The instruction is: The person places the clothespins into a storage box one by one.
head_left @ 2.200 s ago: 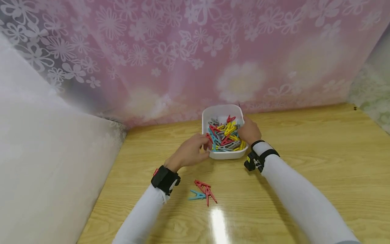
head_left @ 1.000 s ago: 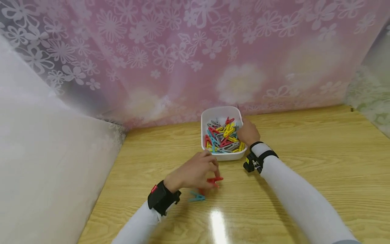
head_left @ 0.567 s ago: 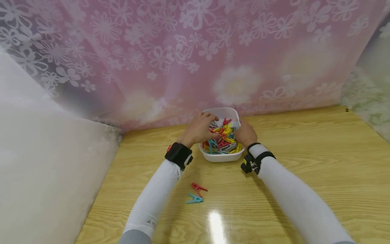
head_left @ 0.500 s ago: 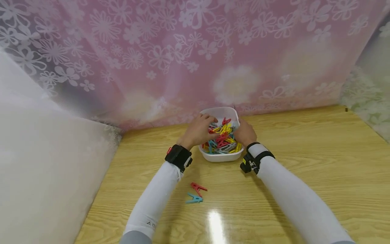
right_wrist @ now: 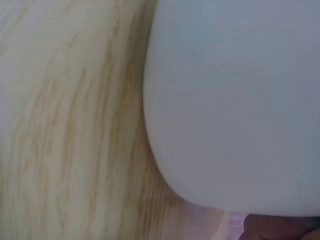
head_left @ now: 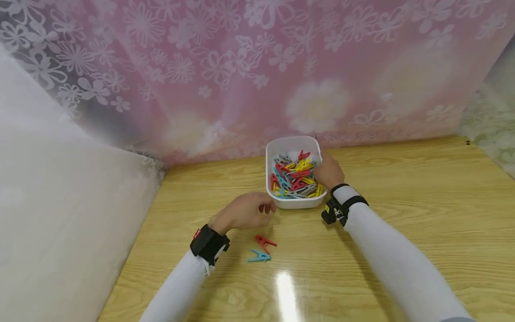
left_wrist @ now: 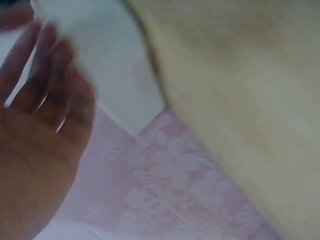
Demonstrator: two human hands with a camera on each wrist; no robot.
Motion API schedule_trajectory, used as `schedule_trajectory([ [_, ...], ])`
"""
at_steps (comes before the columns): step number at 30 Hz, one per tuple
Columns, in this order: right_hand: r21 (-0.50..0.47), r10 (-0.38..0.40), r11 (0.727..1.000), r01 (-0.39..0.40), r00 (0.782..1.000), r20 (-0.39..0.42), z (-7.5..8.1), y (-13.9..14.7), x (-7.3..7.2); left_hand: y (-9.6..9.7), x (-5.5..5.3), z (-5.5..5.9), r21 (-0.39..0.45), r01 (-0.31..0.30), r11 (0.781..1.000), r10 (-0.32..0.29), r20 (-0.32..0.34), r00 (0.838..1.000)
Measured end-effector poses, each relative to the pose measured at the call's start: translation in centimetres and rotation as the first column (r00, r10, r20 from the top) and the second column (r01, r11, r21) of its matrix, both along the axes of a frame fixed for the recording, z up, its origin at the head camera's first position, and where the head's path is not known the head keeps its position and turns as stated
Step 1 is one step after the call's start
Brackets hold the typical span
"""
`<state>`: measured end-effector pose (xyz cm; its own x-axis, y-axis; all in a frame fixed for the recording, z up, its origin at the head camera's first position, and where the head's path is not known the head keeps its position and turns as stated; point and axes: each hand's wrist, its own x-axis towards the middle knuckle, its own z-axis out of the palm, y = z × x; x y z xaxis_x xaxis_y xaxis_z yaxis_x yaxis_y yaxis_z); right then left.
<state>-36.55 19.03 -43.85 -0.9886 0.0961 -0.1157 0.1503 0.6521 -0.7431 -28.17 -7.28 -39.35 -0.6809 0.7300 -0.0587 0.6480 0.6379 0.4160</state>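
A white plastic bin (head_left: pixel 299 204) holds a heap of red, yellow, blue and grey clothespins (head_left: pixel 297 183). My right hand (head_left: pixel 330 173) grips the bin's right rim, the fingers partly hidden behind the edge. In the right wrist view the bin's smooth outer wall (right_wrist: pixel 235 105) fills much of the picture. My left hand (head_left: pixel 245 212) hangs over the table near the bin's front left corner, fingers loosely bent with nothing held. Its palm (left_wrist: pixel 40 160) faces the left wrist camera. Just below it, a red clothespin (head_left: pixel 264 243) and a blue clothespin (head_left: pixel 260 256) lie close together.
The wooden table (head_left: pixel 402 192) runs back to a pink flowered cloth (head_left: pixel 241 98) right behind the bin. White cloth (head_left: pixel 60 201) bounds the left side. A bright light reflection falls on the tabletop in front.
My left hand carries a red clothespin from the table pile into the bin, lets it go, then comes back empty toward the front left. My right hand stays on the bin's rim.
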Motion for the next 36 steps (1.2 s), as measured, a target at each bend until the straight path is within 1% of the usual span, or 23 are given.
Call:
schedule_trajectory([
  [2, 0.005, -0.001, 1.000, 0.001, 1.000, -0.005, 0.1, 0.2, 0.0, -0.7, 0.9, -0.7, -0.061, 0.013, 0.998, -0.009, 0.070, 0.998],
  [3, 0.009, -0.002, 1.000, 0.002, 1.000, -0.008, 0.1, 0.3, 0.0, -1.0, 1.2, -1.0, -0.086, 0.023, 0.996, -0.015, 0.090, 0.996],
  [4, 0.011, -0.003, 1.000, 0.003, 1.000, -0.010, 0.2, 0.3, 0.0, -1.2, 1.5, -1.2, -0.109, 0.033, 0.993, -0.023, 0.094, 0.995],
  [8, 0.018, -0.005, 1.000, 0.005, 1.000, -0.017, 0.3, 0.6, 0.1, -1.5, 2.3, -2.1, -0.155, 0.073, 0.985, -0.065, 0.057, 0.996],
  [13, 0.018, 0.001, 1.000, 0.000, 1.000, -0.021, 0.3, 0.7, 0.1, -0.9, 2.9, -2.7, -0.152, 0.117, 0.981, -0.116, 0.016, 0.993],
  [18, 0.013, -0.002, 1.000, 0.002, 1.000, -0.028, 0.4, 0.7, 0.1, 0.0, 3.4, -2.6, -0.169, 0.155, 0.973, -0.160, -0.020, 0.987],
  [19, 0.010, -0.004, 1.000, 0.004, 1.000, -0.027, 0.4, 0.6, 0.0, 0.1, 3.5, -2.5, -0.172, 0.157, 0.972, -0.163, -0.020, 0.986],
  [22, 0.002, -0.009, 1.000, 0.009, 1.000, -0.023, 0.4, 0.5, 0.0, 0.3, 3.7, -2.6, -0.185, 0.158, 0.970, -0.169, -0.048, 0.984],
  [26, -0.009, -0.007, 1.000, 0.007, 1.000, -0.010, 0.3, 0.4, 0.1, 0.3, 3.9, -2.5, -0.181, 0.154, 0.971, -0.175, -0.104, 0.979],
  [28, -0.009, -0.006, 1.000, 0.006, 1.000, -0.007, 0.2, 0.4, 0.1, 0.2, 3.8, -2.0, -0.168, 0.138, 0.976, -0.159, -0.118, 0.980],
  [30, -0.004, -0.004, 1.000, 0.004, 1.000, -0.008, 0.1, 0.3, 0.0, 0.3, 3.3, -0.9, -0.145, 0.115, 0.983, -0.135, -0.131, 0.982],
  [31, -0.001, -0.006, 1.000, 0.006, 1.000, -0.010, 0.1, 0.2, 0.0, 0.4, 3.0, -0.2, -0.127, 0.102, 0.987, -0.119, -0.136, 0.983],
  [33, -0.001, -0.008, 1.000, 0.008, 1.000, -0.011, 0.1, 0.1, 0.1, 0.7, 2.0, 1.3, -0.093, 0.084, 0.992, -0.098, -0.156, 0.983],
  [36, -0.007, -0.005, 1.000, 0.005, 1.000, -0.008, 0.0, -0.1, 0.3, 1.5, -0.1, 3.7, -0.052, 0.069, 0.996, -0.078, -0.189, 0.979],
])
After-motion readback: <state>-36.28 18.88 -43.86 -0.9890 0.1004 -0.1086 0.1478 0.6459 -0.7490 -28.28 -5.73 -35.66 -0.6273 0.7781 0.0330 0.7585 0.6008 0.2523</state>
